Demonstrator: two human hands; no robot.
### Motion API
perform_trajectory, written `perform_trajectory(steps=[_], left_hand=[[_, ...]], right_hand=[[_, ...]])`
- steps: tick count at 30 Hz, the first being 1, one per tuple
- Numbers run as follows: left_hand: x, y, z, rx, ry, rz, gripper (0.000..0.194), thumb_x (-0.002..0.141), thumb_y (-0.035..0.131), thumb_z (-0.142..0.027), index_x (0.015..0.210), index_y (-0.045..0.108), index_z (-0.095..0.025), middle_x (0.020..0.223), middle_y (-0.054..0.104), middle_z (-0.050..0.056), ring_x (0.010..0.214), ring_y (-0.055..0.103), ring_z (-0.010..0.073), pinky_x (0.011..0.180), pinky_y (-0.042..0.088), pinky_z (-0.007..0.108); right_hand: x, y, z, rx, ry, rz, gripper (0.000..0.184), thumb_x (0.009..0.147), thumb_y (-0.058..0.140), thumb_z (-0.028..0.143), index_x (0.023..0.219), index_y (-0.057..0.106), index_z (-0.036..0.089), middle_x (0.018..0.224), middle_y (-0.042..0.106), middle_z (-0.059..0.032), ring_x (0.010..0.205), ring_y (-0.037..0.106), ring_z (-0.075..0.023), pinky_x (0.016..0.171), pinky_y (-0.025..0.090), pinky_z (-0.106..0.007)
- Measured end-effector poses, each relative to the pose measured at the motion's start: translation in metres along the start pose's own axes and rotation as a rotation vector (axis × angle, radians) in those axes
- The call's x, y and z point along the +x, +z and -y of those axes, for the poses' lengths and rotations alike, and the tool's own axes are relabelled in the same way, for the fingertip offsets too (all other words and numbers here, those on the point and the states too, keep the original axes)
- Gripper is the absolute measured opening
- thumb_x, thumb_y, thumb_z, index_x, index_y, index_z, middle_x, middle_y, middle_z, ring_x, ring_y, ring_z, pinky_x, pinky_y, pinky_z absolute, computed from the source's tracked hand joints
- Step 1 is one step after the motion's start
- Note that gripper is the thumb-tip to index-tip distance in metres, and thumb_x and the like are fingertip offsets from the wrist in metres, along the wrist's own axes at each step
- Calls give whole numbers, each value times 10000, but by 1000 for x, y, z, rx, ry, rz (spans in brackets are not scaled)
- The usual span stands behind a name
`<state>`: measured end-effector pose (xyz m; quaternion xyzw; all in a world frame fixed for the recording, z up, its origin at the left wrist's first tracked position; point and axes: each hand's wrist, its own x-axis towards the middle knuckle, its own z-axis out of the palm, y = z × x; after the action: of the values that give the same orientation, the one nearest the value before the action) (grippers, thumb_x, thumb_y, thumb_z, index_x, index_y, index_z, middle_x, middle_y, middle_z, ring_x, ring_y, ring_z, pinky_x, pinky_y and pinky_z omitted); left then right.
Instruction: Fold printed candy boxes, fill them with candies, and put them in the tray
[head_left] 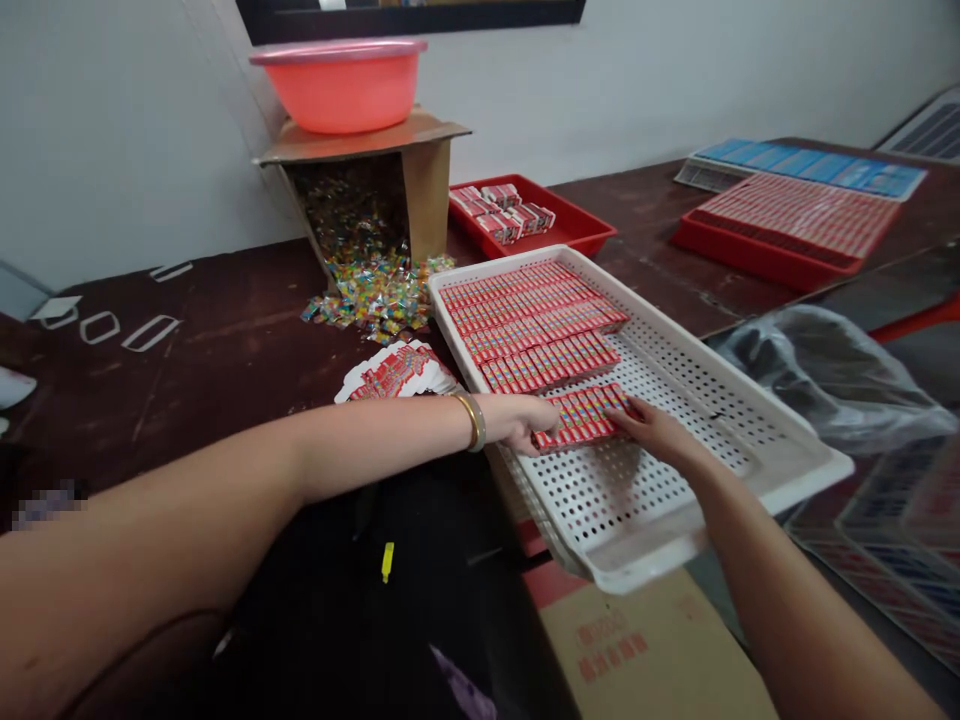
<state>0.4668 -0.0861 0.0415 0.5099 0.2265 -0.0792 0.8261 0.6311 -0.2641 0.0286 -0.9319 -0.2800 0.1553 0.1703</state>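
A row of small red boxes (581, 415) lies in the white perforated tray (667, 345), pressed between my two hands. My left hand (523, 420), with a bangle at the wrist, has its fingers curled against the left end of the row. At the right end my right hand (660, 432) grips with thumb and fingers. Just beyond, more rows of the same red boxes (536, 315) fill the far left part of the tray. Flat red-and-white box blanks (401, 372) are fanned out on the table beside my left forearm.
Wrapped candies (375, 290) spill from a cardboard box (429, 195) topped by a pink basin (341, 90). Behind the tray stands a red tray (577, 220) with bundled cartons. Further right are a stacked red tray (765, 250) and a clear plastic bag (832, 375). A carton (660, 650) sits below.
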Motion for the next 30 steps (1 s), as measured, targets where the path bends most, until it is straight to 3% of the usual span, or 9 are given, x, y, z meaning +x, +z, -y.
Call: perform_trajectory(steps=[3, 6, 10, 12, 14, 18, 20, 23, 30], left_hand=[[-2, -9, -19, 85, -147, 45, 395, 552, 579, 29, 901, 546, -154, 1158, 597, 145, 1079, 604, 297, 817, 552, 436], [-18, -22, -52, 211, -154, 111, 342, 587, 580, 21, 904, 559, -106, 1148, 597, 193, 1108, 601, 326, 777, 557, 407], [-61, -41, -102, 558, -170, -62, 188, 712, 575, -101, 899, 586, -101, 916, 664, 131, 897, 671, 268, 719, 554, 392], [-78, -44, -111, 872, -67, -101, 209, 775, 549, -169, 971, 589, -110, 877, 665, 100, 842, 665, 232, 750, 544, 381], [-85, -37, -100, 1218, 190, -70, 244, 830, 513, -219, 1042, 588, -122, 946, 665, 96, 895, 642, 219, 833, 517, 378], [-65, -1, -38, 1698, 679, 138, 393, 900, 471, -350, 1223, 541, -136, 1297, 561, 130, 1255, 456, 266, 1049, 364, 430], [-49, 17, -11, 1810, 689, 153, 583, 897, 472, -467, 1369, 423, -129, 1482, 393, 133, 1378, 300, 285, 1099, 286, 472], [-31, 32, 10, 1881, 585, 80, 716, 874, 455, -565, 1420, 361, -111, 1527, 332, 123, 1381, 281, 289, 1099, 269, 488], [-22, 24, 17, 1915, 618, 73, 703, 816, 534, -468, 1400, 396, -102, 1517, 352, 117, 1356, 296, 287, 1077, 280, 454]], right_hand=[[-1, -1, 2, 0, -14, -12, 561, 812, 525, 550, 1173, 635, 135, 1047, 712, -146, 890, 658, -279, 747, 487, -346], [-1, -2, 5, -4, -13, 4, 554, 817, 519, 554, 1157, 638, 132, 1029, 715, -144, 875, 660, -277, 738, 487, -344], [-3, 5, 20, -25, -14, 42, 563, 814, 529, 568, 1172, 627, 144, 1070, 705, -150, 910, 664, -289, 748, 490, -343], [-3, 10, 30, -46, -28, 40, 570, 822, 522, 565, 1194, 611, 141, 1085, 699, -160, 931, 663, -299, 765, 489, -351], [-1, 13, 36, -41, -47, 23, 576, 829, 521, 551, 1216, 590, 130, 1105, 692, -170, 945, 660, -305, 781, 487, -358], [7, 14, 32, 80, -150, 29, 485, 820, 555, 506, 1172, 604, 176, 1004, 725, -96, 879, 664, -258, 745, 489, -315], [9, 13, 27, 82, -168, 20, 427, 816, 561, 493, 1112, 621, 190, 896, 729, -65, 817, 658, -235, 703, 482, -289], [9, 13, 23, 27, -155, -14, 392, 829, 536, 477, 1075, 611, 181, 839, 707, -61, 757, 638, -216, 679, 465, -280], [8, 21, 25, -83, -136, -61, 451, 801, 537, 499, 1063, 562, 132, 855, 648, -116, 770, 599, -234, 687, 440, -300]])
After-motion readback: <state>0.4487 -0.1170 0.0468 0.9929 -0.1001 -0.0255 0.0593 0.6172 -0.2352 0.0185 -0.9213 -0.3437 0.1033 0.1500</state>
